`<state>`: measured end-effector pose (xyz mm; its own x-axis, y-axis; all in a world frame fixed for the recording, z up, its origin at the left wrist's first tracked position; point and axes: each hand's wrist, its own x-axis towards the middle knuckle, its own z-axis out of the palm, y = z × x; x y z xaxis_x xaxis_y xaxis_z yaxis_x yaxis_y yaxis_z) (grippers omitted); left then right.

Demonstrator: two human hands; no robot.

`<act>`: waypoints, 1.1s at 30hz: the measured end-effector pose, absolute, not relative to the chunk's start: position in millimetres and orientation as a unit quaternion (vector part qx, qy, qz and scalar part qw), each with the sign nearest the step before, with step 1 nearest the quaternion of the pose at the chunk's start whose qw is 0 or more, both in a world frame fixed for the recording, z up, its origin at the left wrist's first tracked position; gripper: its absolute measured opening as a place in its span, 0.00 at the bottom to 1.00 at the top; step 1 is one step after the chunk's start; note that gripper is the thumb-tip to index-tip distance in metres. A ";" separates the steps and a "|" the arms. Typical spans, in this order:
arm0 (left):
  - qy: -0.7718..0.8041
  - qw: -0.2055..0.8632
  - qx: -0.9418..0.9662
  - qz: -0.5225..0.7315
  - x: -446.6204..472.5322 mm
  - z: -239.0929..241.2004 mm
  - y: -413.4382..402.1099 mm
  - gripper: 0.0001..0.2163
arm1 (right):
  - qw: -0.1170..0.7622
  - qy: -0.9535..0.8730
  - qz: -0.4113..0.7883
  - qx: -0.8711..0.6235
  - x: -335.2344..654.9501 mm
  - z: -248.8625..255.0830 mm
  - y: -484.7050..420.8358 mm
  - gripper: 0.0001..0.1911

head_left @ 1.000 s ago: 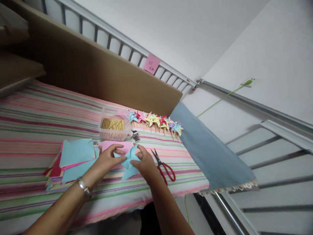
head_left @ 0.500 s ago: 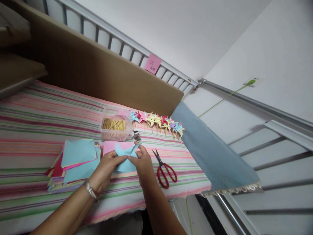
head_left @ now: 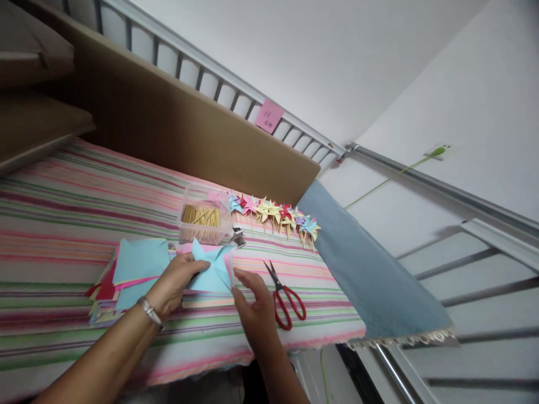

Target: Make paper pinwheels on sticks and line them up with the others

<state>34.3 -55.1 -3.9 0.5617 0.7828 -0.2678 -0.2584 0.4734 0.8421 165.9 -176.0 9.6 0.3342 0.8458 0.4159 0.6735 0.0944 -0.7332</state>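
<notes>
A light blue paper pinwheel [head_left: 215,271], its corners partly folded in, is pinched by my left hand [head_left: 179,280], thumb on top near its centre. My right hand [head_left: 254,303] is off to the right of the paper, fingers apart, the fingertips close to its right edge. Beneath the blue piece lies a pink sheet [head_left: 228,259]. Left of my hands is a stack of coloured paper squares [head_left: 141,262], a blue one on top. Red-handled scissors [head_left: 284,297] lie to the right, blades pointing away.
A clear plastic box [head_left: 202,231] of wooden sticks [head_left: 202,215] stands behind my hands. Several finished pinwheels [head_left: 269,212] on sticks line the back beside a cardboard panel [head_left: 189,134]. A striped cloth [head_left: 168,353] covers the surface; a blue cloth [head_left: 370,269] borders its right.
My right hand has let go of the blue paper and moved right and down, its fingers opening. My left hand now holds the paper alone. The view has shifted slightly.
</notes>
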 end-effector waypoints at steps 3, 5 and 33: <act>0.317 0.803 0.390 0.321 31.9 -6.5 -53.0 0.06 | 0.423 -0.633 0.012 -0.648 163.9 4.6 -185.9 0.17; 0.308 0.807 0.390 0.319 31.6 -7.0 -53.7 0.06 | 0.412 -0.638 -0.013 -0.651 162.9 4.1 -185.8 0.16; 0.316 0.796 0.450 0.254 40.8 -0.3 -69.1 0.09 | 0.375 -0.557 0.036 -0.740 149.5 16.6 -160.6 0.06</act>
<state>40.8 -69.1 -0.3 0.6709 0.6885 -0.2755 -0.1195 0.4670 0.8762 149.5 -160.6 16.6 0.3772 0.8510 0.3655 0.7975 -0.0979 -0.5953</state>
